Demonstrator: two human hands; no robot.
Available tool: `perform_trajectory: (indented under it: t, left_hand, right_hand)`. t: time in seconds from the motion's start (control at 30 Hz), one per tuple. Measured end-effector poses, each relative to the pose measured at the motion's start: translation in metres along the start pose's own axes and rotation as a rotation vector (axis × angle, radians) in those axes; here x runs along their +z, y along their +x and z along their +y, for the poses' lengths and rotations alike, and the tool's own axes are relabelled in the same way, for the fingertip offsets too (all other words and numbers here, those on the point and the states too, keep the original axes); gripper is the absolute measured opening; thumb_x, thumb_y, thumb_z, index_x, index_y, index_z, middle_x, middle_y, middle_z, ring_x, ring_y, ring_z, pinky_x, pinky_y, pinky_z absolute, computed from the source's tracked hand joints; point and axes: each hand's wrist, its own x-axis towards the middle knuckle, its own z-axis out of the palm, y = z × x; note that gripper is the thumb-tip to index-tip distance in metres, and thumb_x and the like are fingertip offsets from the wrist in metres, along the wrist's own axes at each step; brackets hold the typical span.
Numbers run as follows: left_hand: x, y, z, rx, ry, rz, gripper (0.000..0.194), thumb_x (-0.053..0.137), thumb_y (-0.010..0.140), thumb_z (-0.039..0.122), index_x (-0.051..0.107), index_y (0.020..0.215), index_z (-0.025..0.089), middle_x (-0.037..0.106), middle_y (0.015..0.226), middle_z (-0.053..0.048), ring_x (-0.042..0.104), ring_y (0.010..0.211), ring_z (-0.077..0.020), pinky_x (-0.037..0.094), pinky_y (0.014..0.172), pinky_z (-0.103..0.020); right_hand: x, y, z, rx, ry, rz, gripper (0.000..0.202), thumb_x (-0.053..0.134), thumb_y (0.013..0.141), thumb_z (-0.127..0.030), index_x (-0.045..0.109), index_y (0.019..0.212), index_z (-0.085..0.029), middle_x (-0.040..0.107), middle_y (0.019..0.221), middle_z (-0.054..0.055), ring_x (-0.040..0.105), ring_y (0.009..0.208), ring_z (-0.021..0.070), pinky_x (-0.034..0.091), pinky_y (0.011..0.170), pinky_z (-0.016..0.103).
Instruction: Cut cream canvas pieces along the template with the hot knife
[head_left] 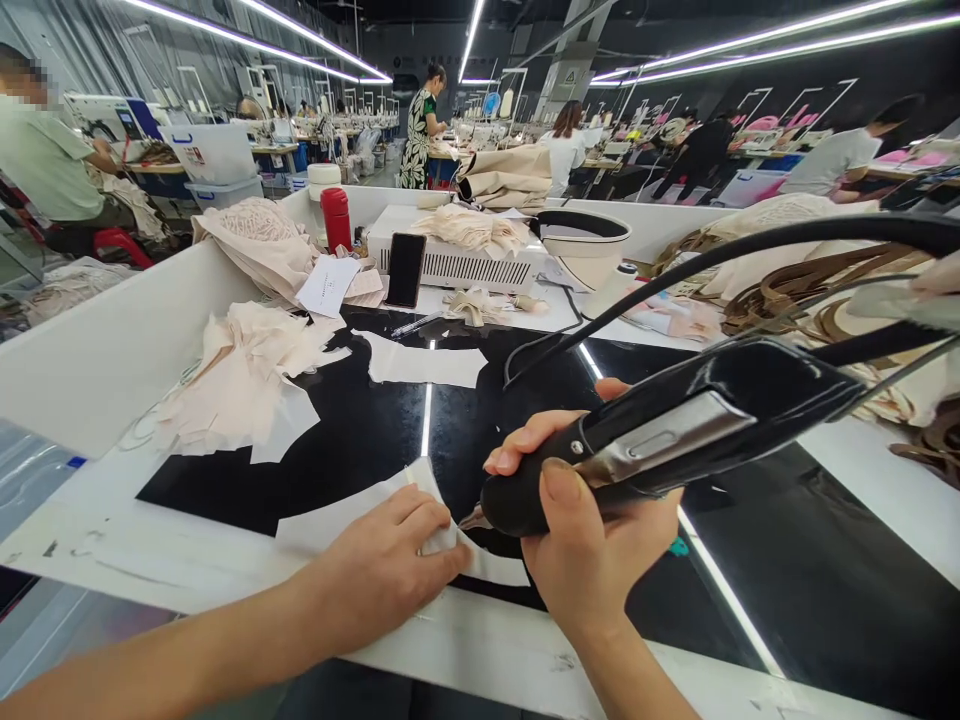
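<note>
A curved, off-white cut fabric piece (352, 508) lies near the front edge of the black work surface. My left hand (401, 555) is on it, fingers curled and closed over the fabric near its inner curve. Wrapped around a black corded hand tool with a metal lever (667, 430) is my right hand (592, 520), thumb on the near side and fingertips showing over the far side. The tool's rounded front end points down-left, with a thin metal tip (476, 518) close to the fabric edge beside my left fingers. Exactly where the tip touches is unclear.
Another cut piece (427, 362) lies farther back, with a pile of pale pieces (240, 370) to its left. A phone (406, 270) leans against a white vented box (472, 265) beside a red bottle (337, 220). Brown strips (787, 290) lie right. People work behind.
</note>
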Motion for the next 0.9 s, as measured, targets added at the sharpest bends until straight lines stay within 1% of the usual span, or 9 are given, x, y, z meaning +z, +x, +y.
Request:
perform_trajectory:
  t: [0.1, 0.27, 0.37, 0.47, 0.53, 0.6, 0.73, 0.83, 0.9]
  left_hand:
    - [0.001, -0.001, 0.001, -0.021, -0.021, 0.001, 0.020, 0.052, 0.102, 0.006, 0.066, 0.113, 0.015, 0.062, 0.101, -0.010, 0.060, 0.092, -0.0232, 0.059, 0.083, -0.036]
    - [-0.009, 0.001, -0.005, -0.090, -0.104, -0.031, 0.017, 0.054, 0.107, 0.019, 0.064, 0.121, 0.016, 0.065, 0.116, -0.010, 0.064, 0.104, -0.0219, 0.058, 0.092, -0.033]
    - [-0.015, 0.006, -0.019, -0.203, 0.033, -0.013, 0.017, 0.048, 0.110, 0.019, 0.064, 0.110, 0.016, 0.067, 0.105, -0.007, 0.065, 0.095, -0.0206, 0.057, 0.087, -0.033]
    - [-0.014, 0.012, -0.036, -0.366, 0.217, -0.044, 0.017, 0.055, 0.109, 0.029, 0.062, 0.100, 0.017, 0.064, 0.095, -0.005, 0.061, 0.086, -0.0230, 0.055, 0.080, -0.037]
    - [-0.010, 0.013, -0.044, -0.436, 0.259, -0.084, 0.022, 0.061, 0.107, 0.037, 0.062, 0.099, 0.017, 0.063, 0.096, -0.005, 0.059, 0.085, -0.0234, 0.053, 0.078, -0.038]
    - [-0.006, 0.014, -0.048, -0.466, 0.251, -0.112, 0.021, 0.061, 0.106, 0.037, 0.061, 0.098, 0.018, 0.062, 0.096, -0.004, 0.058, 0.085, -0.0227, 0.051, 0.077, -0.036]
    - [-0.001, 0.017, -0.046, -0.502, 0.150, -0.121, 0.014, 0.061, 0.105, 0.023, 0.058, 0.091, 0.019, 0.062, 0.095, -0.002, 0.058, 0.087, -0.0217, 0.049, 0.079, -0.035]
    - [-0.003, 0.023, -0.043, -0.548, 0.081, -0.146, 0.014, 0.062, 0.101, 0.014, 0.057, 0.089, 0.019, 0.063, 0.095, -0.002, 0.059, 0.087, -0.0220, 0.048, 0.081, -0.035]
    - [-0.007, 0.026, -0.041, -0.607, -0.014, -0.150, 0.014, 0.059, 0.100, 0.012, 0.056, 0.089, 0.019, 0.063, 0.092, -0.001, 0.059, 0.085, -0.0211, 0.046, 0.079, -0.034]
  right_hand:
    - [0.001, -0.001, 0.004, -0.004, -0.021, -0.009, 0.049, 0.083, 0.088, -0.037, 0.055, 0.127, -0.029, 0.069, 0.081, -0.005, 0.065, 0.057, 0.0137, 0.058, 0.054, 0.029]
    - [-0.005, 0.007, 0.005, -0.022, -0.044, -0.057, 0.042, 0.083, 0.088, -0.036, 0.056, 0.120, -0.027, 0.070, 0.082, -0.005, 0.068, 0.060, 0.0134, 0.062, 0.060, 0.029]
    - [-0.015, 0.016, 0.001, -0.026, -0.130, -0.112, 0.038, 0.086, 0.084, -0.037, 0.059, 0.108, -0.027, 0.074, 0.088, -0.004, 0.071, 0.067, 0.0137, 0.064, 0.065, 0.029]
    - [-0.034, 0.025, 0.000, 0.020, -0.350, -0.190, 0.043, 0.087, 0.082, -0.043, 0.063, 0.113, -0.027, 0.078, 0.103, 0.001, 0.075, 0.082, 0.0165, 0.066, 0.072, 0.030]
    - [-0.057, 0.029, 0.004, 0.065, -0.552, -0.269, 0.052, 0.085, 0.082, -0.050, 0.064, 0.124, -0.026, 0.078, 0.113, 0.005, 0.077, 0.094, 0.0208, 0.067, 0.080, 0.035]
    - [-0.091, 0.030, 0.012, 0.025, -0.788, -0.376, 0.053, 0.081, 0.083, -0.059, 0.070, 0.120, -0.024, 0.080, 0.112, 0.007, 0.078, 0.096, 0.0256, 0.067, 0.083, 0.040]
    - [-0.179, 0.029, 0.034, -0.229, -1.199, -0.474, 0.068, 0.062, 0.089, -0.077, 0.075, 0.125, -0.021, 0.080, 0.116, 0.015, 0.078, 0.104, 0.0368, 0.067, 0.086, 0.053]
    - [-0.227, 0.028, 0.049, -0.423, -1.340, -0.556, 0.064, 0.051, 0.096, -0.074, 0.081, 0.115, -0.021, 0.082, 0.107, 0.014, 0.081, 0.093, 0.0338, 0.069, 0.080, 0.049]
    - [-0.240, 0.027, 0.054, -0.496, -1.356, -0.587, 0.061, 0.046, 0.100, -0.070, 0.082, 0.111, -0.022, 0.082, 0.104, 0.012, 0.082, 0.086, 0.0302, 0.070, 0.074, 0.043]
